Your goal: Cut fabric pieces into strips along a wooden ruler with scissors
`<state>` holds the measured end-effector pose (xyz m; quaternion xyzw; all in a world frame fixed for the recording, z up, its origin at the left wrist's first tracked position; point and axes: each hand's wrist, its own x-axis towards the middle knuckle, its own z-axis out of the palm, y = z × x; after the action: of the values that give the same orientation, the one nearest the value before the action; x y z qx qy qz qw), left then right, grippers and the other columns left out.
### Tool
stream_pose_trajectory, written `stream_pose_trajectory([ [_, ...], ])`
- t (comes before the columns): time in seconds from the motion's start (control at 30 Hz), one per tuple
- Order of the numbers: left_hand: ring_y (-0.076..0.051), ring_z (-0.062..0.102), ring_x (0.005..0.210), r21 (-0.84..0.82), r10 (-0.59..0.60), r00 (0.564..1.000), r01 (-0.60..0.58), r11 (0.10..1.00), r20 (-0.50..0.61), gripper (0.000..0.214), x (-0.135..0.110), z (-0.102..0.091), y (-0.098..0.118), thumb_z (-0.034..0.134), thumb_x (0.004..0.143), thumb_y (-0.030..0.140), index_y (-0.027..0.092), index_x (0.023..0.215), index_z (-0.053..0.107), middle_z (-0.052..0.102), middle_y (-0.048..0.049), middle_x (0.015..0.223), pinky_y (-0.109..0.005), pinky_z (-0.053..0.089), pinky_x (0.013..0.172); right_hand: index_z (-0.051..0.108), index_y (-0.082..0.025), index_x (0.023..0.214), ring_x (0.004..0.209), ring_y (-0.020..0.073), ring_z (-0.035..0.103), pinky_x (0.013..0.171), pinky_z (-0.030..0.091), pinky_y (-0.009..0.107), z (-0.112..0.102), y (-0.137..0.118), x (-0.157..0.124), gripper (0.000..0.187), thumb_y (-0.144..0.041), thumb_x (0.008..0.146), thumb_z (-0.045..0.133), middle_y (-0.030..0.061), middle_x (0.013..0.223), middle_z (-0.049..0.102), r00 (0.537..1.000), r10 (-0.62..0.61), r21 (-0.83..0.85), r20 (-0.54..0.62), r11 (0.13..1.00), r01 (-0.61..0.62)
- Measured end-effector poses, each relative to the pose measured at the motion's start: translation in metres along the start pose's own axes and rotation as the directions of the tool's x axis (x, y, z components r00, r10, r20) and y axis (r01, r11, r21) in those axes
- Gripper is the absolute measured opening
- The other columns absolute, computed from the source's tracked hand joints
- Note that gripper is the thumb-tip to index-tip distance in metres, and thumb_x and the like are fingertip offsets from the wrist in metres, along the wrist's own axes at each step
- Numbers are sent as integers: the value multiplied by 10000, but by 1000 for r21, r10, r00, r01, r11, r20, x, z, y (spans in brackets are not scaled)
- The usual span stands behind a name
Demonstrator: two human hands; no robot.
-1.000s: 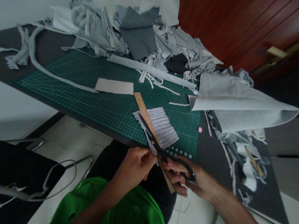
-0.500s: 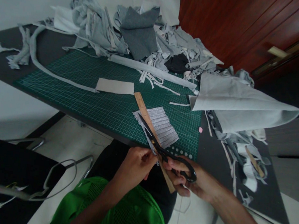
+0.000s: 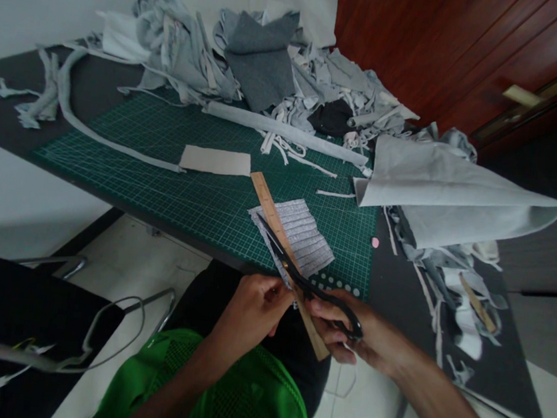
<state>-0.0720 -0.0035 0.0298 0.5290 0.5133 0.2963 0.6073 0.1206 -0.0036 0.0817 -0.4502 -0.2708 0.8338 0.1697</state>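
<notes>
My right hand (image 3: 339, 320) grips the black-handled scissors (image 3: 322, 290), whose blades point up and left over a grey ribbed piece of fabric (image 3: 309, 239). A wooden ruler (image 3: 266, 194) crosses the fabric, and its lower end passes by my right fingers. The blades lie along the ruler's left side, at a narrow strip of the fabric's edge. My left hand (image 3: 260, 307) is closed, pinching the near end of that strip close to the scissors. Its fingertips are partly hidden. The fabric rests on the green cutting mat (image 3: 160, 192) near the table's front edge.
A cream rectangle of cloth (image 3: 216, 160) lies beyond the ruler. Grey fabric scraps (image 3: 176, 50) heap along the back. A large folded light-grey cloth (image 3: 452, 188) sits at the right, near a small pink piece (image 3: 375, 243). A black chair (image 3: 20, 314) stands at the left.
The scissors' handles have come slightly closer together, with the blades narrowing on the fabric. My left hand, the ruler and the fabric stay almost where they were.
</notes>
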Motion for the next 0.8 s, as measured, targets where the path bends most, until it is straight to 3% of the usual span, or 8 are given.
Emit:
stream_pose_trajectory([
  [0.5, -85, 426, 363, 17, 8, 1000, -8, 1000, -6, 463, 0, 0, -3, 527, 923, 429, 207, 518, 499, 461, 50, 396, -208, 338, 444, 486, -206, 759, 438, 34, 199, 343, 219, 150, 3, -13, 4, 549, -560, 684, 899, -119, 536, 320, 998, 36, -26, -42, 999, -37],
  [0.8, -89, 440, 370, -1, 18, 1000, -18, 1000, -14, 455, -1, 0, -2, 553, 904, 422, 211, 507, 484, 468, 49, 398, -214, 338, 441, 528, -184, 753, 470, 38, 179, 352, 195, 147, 3, -23, 11, 468, -520, 751, 853, -109, 578, 309, 999, 35, -58, -17, 998, -36],
])
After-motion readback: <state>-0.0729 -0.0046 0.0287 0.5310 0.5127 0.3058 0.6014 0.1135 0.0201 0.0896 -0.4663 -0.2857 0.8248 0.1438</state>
